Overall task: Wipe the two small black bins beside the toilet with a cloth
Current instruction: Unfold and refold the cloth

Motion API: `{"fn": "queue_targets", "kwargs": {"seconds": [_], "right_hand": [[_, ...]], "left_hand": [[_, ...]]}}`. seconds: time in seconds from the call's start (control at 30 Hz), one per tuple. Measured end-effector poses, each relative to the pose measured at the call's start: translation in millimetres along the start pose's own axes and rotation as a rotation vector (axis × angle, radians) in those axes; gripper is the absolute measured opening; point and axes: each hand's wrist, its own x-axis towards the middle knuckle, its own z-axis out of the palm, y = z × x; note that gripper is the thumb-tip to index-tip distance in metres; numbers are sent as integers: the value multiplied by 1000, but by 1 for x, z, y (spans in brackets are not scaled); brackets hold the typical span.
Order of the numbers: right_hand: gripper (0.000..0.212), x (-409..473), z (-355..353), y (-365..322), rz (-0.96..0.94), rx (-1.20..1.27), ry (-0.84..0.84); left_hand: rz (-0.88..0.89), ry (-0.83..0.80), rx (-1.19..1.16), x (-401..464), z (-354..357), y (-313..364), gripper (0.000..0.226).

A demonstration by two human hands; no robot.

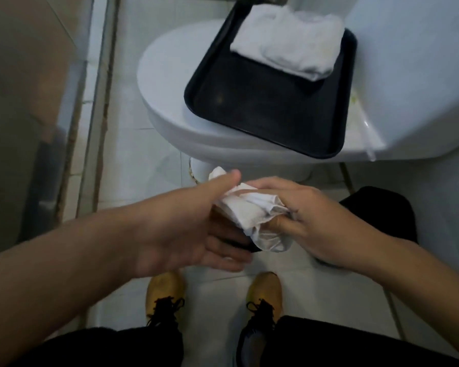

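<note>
The left hand (186, 226) is holding a small black thing (243, 241), mostly hidden. The right hand (302, 218) is pressing a white cloth (252, 213) on it. A black bin (382, 207) is sitting beside the toilet (167, 83). A black tray (263, 107) with a folded towel (286, 41) is resting on the toilet.

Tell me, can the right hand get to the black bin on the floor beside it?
Probably yes. The right hand grips the cloth, and nothing lies between it and the black bin.

Towel (286, 41) on tray (249, 112), tray on toilet (164, 75), bin (382, 210) right
</note>
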Motion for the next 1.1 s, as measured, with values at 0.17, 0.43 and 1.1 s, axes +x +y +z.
{"fn": "queue_targets", "kwargs": {"seconds": [0.17,0.43,1.1], "right_hand": [[41,-13,-9,-14,156,157,-9],[40,-30,44,-19,368,780,186],[34,-22,14,45,908,1424,1138]], "left_hand": [[237,125,-435,4,25,-22,39],[422,383,-293,19,20,-70,25],[213,666,-471,31,-17,-56,32]]}}
